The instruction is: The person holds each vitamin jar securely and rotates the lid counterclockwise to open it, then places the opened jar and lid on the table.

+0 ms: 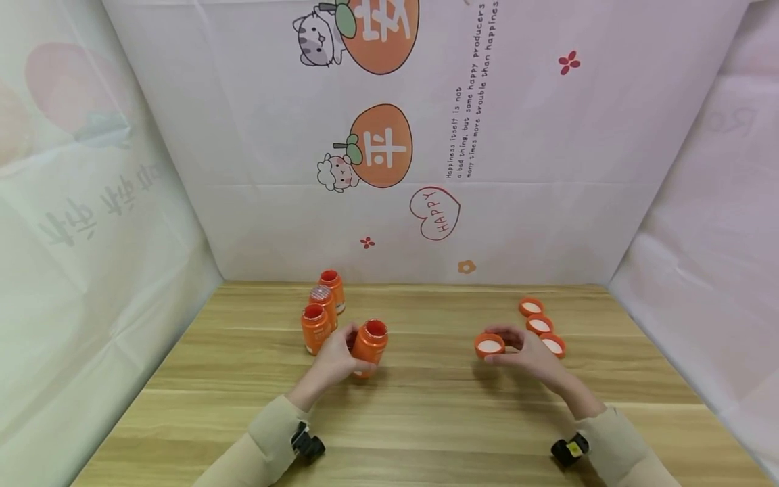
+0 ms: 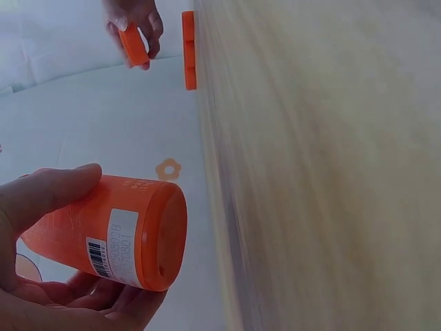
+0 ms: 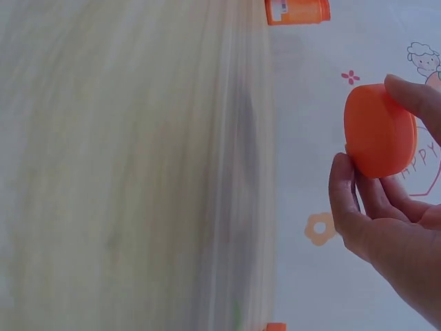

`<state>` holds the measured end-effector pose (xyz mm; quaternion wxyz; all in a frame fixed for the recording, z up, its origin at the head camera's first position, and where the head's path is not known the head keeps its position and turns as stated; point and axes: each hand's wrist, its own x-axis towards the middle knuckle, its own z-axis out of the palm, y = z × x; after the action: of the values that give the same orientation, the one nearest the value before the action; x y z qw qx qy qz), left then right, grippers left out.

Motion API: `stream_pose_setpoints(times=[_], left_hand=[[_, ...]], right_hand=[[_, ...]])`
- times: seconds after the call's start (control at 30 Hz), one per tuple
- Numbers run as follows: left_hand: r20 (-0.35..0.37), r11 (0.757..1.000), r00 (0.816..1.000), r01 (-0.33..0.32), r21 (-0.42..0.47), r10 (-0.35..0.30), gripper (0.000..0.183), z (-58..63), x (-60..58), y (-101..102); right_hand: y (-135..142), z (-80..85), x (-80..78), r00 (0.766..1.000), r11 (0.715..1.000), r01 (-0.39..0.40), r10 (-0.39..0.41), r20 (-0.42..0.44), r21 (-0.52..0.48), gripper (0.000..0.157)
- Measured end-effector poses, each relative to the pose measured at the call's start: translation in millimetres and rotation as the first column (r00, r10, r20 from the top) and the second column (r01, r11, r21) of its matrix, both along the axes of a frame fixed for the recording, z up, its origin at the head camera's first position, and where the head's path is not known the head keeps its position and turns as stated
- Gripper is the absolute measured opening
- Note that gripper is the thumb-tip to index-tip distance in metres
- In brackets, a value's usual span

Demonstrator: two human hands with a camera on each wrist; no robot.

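My left hand grips an orange bottle around its body, its uncapped mouth facing up. In the left wrist view the bottle shows its base and a white label with a barcode, clear of the wooden table. On the right, my right hand pinches an orange screw cap between thumb and fingers, white inner face upward. The right wrist view shows that cap from its outer side, held above the table. A wide gap separates bottle and cap.
Left of the held bottle, several orange bottles stand in a slanting row, the nearest bottle beside my left hand; the middle bottle has a silvery top. More caps lie in a row behind my right hand. A printed white cloth hangs behind the table.
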<state>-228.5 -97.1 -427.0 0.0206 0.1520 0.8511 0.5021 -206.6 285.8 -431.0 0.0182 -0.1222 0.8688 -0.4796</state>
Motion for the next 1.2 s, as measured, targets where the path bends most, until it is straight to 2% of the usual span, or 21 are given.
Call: stream_pose_setpoints(times=[0.2,0.43,0.63,0.9,1.2], left_hand=[[0.006,1.0,1.0,-0.013,-0.006,0.013,0.052,-2.2,1.0,-7],[0.007,0.999,0.999,-0.044,-0.01,0.044,0.055,-0.6,3.0,-15],[0.036,0.999,0.998,-0.05,-0.007,0.05,0.061,0.3,5.0,-22],[0.042,0.997,0.997,-0.068,-0.019,0.069,0.064,-1.0,5.9,-30],[0.045,0.995,0.994,-0.095,-0.03,0.097,0.066,-1.7,4.1,-41]], right_hand=[[6,-0.4,3.8,1.0,0.999,0.012,-0.01,-0.026,0.052,0.056],[16,-0.9,7.5,0.995,0.994,0.022,-0.012,-0.103,0.105,0.053],[24,-0.9,10.3,0.991,0.992,0.018,0.0,-0.136,0.127,0.055],[34,-4.0,9.4,0.984,0.971,0.078,-0.039,-0.172,0.225,0.057],[38,-2.0,11.4,0.962,0.936,0.151,-0.065,-0.265,0.317,0.057]])
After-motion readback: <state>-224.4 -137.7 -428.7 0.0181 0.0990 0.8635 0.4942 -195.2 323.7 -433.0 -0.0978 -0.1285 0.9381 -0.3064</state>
